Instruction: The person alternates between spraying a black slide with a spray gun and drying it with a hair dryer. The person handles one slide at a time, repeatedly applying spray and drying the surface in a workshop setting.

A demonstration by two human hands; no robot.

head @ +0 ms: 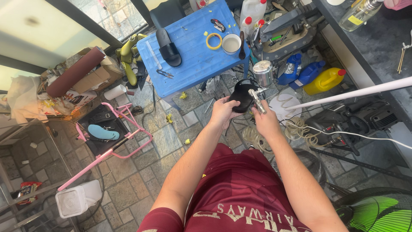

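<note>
I see my left hand [222,111] closed around the near edge of a black shoe sole [241,96], fingers curled over it and holding it up above the paved floor [128,180]. My right hand [267,122] sits just to the right of the left, wrapped around a metal spray gun [259,99] whose nozzle end points up and touches the sole's right side (the silver cup [263,73] stands just beyond the gun; whether it is joined to it I cannot tell). Just beyond both hands stands a blue plastic surface [193,60]; on it lie a black slipper [168,47], a yellow tape ring [213,41] and a white cup [231,44]. To the right of my right hand, a yellow jug [325,80] and blue bottles [305,73] sit on the floor, with a coiled hose [300,129] close by. Well to the left of my left hand is a pink metal frame [124,129] with a light blue insole [103,132] resting in it.
</note>
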